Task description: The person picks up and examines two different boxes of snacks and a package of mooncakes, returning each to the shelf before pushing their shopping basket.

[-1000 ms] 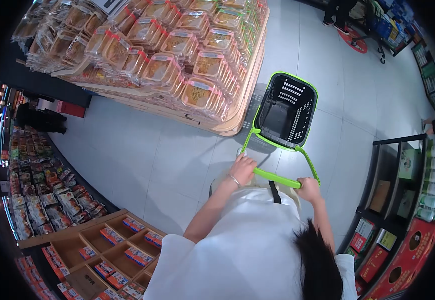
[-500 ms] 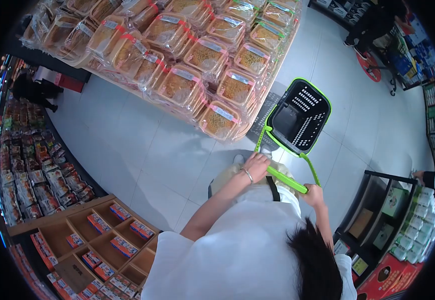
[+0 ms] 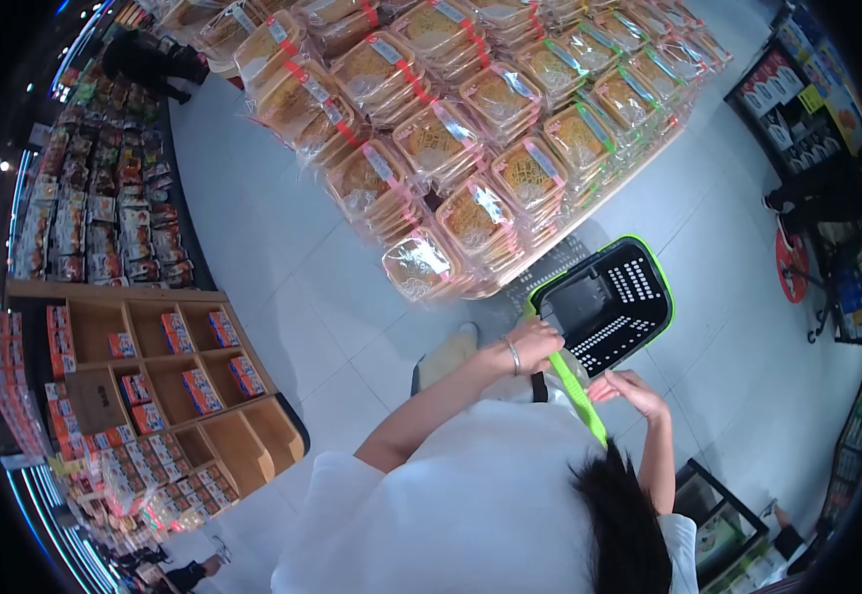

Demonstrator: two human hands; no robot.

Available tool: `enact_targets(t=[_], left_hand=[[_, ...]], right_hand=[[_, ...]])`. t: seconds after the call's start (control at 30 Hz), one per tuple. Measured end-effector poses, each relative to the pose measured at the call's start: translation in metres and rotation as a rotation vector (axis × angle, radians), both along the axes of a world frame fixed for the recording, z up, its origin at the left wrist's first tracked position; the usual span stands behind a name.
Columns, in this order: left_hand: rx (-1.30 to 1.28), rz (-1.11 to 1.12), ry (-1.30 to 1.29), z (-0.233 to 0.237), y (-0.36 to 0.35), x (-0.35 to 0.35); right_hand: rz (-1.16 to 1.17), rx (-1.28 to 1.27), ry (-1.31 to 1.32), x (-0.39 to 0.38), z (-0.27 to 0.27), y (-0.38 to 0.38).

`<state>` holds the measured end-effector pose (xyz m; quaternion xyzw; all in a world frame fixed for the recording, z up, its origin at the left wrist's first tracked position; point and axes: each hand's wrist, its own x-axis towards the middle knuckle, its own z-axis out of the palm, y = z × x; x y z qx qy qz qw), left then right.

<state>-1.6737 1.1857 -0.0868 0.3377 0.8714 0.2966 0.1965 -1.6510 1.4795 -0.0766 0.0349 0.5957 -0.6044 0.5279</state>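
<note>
My left hand [image 3: 530,346], with a bracelet at its wrist, is closed round the bright green handle [image 3: 577,394] of a shopping basket. The black basket [image 3: 639,327] with a green rim and punched holes hangs tilted in front of my legs. Off the handle, my right hand [image 3: 631,390] has its fingers stretched out just to the right of it and holds nothing. Close beyond the basket is the corner of a display table stacked with packaged flat cakes or noodles [image 3: 480,213] in clear wrap.
A wooden shelf [image 3: 233,436] with orange-and-blue boxes stands on the left, packets hang on a rack [image 3: 104,213] behind it. Pale floor tiles [image 3: 272,247] run between. People are at the upper left [image 3: 149,64] and right [image 3: 827,193]. A black stand [image 3: 713,525] is at lower right.
My right hand has let go of the green handle and opened. The view has turned, so the display and basket sit further right and the wooden shelf shows more.
</note>
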Motion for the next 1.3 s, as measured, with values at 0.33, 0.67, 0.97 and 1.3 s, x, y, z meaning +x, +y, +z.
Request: enact_targets(t=[0.33, 0.67, 0.97, 1.3], left_hand=[[-0.053, 0.126, 0.017, -0.005, 0.042, 0.009], [0.867, 1.17, -0.55, 0.042, -0.048, 0.033], [1.531, 1.525, -0.95, 0.044, -0.119, 0.034], [1.355, 1.755, -0.622, 0.042, -0.104, 0.018]], right_hand=[[-0.414, -0.119, 0.289, -0.091, -0.088, -0.106], [-0.494, -0.103, 0.381, -0.093, -0.108, -0.134], [-0.443, -0.145, 0.41, -0.098, -0.101, -0.144], [-0.4, -0.197, 0.369, -0.103, -0.086, -0.145]])
